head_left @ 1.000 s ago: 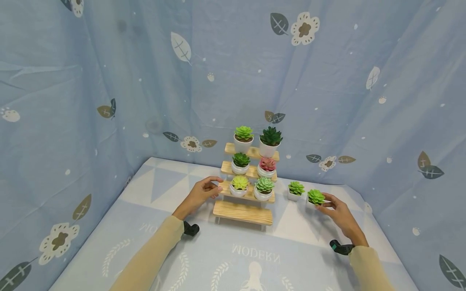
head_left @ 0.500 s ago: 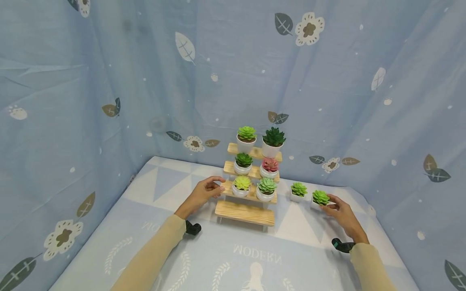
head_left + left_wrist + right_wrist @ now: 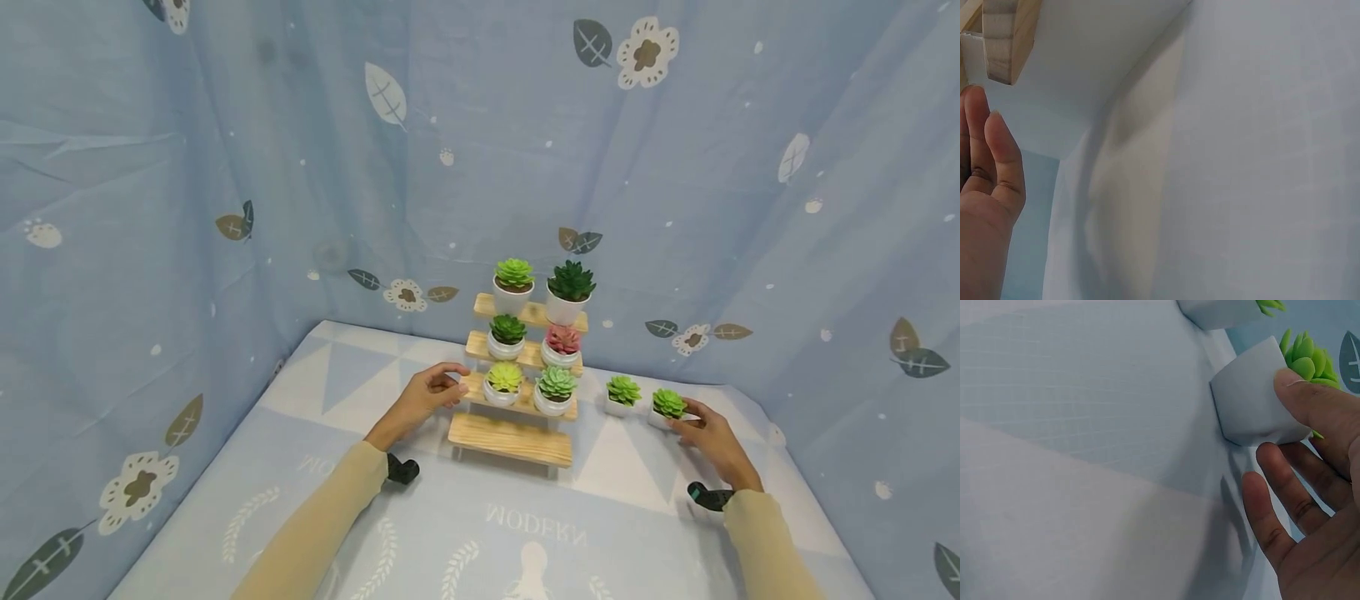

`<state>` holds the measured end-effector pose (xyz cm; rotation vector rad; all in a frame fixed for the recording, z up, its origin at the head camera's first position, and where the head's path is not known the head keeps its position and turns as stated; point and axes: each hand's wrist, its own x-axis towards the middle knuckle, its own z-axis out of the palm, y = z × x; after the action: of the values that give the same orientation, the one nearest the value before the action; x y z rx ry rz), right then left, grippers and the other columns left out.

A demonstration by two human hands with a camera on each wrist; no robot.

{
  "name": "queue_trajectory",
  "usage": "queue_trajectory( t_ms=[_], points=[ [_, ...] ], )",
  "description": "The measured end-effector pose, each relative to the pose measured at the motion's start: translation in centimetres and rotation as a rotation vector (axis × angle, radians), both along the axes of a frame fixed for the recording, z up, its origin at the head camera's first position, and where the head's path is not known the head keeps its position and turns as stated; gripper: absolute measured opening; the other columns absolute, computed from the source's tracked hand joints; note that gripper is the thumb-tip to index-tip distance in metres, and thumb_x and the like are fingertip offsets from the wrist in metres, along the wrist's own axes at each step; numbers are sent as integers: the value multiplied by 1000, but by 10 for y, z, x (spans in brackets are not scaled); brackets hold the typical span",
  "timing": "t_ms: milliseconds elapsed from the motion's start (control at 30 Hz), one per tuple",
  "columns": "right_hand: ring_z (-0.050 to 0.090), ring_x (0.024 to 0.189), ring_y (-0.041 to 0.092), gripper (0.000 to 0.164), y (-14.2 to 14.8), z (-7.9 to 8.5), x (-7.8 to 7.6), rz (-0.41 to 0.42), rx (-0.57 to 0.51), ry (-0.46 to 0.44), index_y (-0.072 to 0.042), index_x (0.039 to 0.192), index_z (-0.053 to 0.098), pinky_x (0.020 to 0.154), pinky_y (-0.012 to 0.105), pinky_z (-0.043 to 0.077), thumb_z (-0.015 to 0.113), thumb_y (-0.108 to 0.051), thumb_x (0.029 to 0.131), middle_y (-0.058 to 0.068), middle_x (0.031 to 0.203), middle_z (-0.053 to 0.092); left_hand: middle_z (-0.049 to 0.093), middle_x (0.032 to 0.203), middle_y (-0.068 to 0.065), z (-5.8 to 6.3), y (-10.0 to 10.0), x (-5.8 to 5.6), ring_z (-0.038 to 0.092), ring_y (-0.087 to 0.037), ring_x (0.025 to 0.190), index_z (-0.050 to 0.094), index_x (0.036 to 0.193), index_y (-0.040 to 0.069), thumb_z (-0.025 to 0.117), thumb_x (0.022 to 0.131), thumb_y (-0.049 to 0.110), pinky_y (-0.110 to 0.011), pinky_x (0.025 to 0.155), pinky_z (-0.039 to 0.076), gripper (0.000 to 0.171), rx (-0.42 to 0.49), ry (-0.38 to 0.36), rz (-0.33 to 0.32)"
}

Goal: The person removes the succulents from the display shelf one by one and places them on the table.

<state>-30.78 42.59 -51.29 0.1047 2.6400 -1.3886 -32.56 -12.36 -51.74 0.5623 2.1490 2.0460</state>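
My right hand (image 3: 712, 437) pinches a small white square pot with a bright green succulent (image 3: 667, 406) at the right side of the table. In the right wrist view the thumb lies on the pot's upper wall (image 3: 1254, 394) and other fingers lie below it. Just left of it stands a matching potted succulent (image 3: 622, 393). A four-step wooden plant stand (image 3: 510, 439) bears several potted succulents on its upper three steps; the lowest step is bare. My left hand (image 3: 423, 400) is at the third step's left end, fingers slightly bent; contact with the wood is unclear.
A patterned cloth (image 3: 420, 533) covers the table. Blue curtains (image 3: 480, 183) with leaf and flower prints rise behind and at both sides. On the top step sits a dark green succulent (image 3: 572, 283), with a pink one (image 3: 562, 340) below it.
The head view has shifted slightly, so things appear further right. My right hand has moved the held potted succulent slightly away from its neighbour. My left hand stays by the stand.
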Motion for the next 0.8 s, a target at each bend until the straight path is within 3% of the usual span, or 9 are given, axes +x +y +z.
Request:
queue_trajectory(
  t_ms=[267,400,567,800],
  points=[
    [53,127,41,91,-1,6,-4,11,14,-44,-3,165,11,102,51,51,64,-44,103,33,164,16,68,106,-13,-1,0,-1,66,-39,93,64,134,17,73,99,29,-64,88,51,38,2,0,9],
    [42,137,45,92,-1,6,-5,4,-8,-57,-4,165,9,100,47,53,65,-42,103,33,165,12,68,106,-13,-1,0,-1,65,-42,94,64,135,16,72,99,28,-63,88,52,39,5,-3,5],
    [40,138,46,90,-1,5,-7,-9,-22,-59,-5,165,9,94,41,56,65,-39,103,33,165,11,68,104,-13,-1,0,-1,62,-48,96,64,136,14,73,99,26,-62,87,52,39,11,1,9],
    [40,138,47,86,-1,7,-4,1,-80,-32,-9,166,7,90,35,58,64,-31,105,32,165,13,68,105,-12,0,0,1,65,-39,94,64,134,17,73,99,28,-62,87,53,38,1,-1,16]
  ],
)
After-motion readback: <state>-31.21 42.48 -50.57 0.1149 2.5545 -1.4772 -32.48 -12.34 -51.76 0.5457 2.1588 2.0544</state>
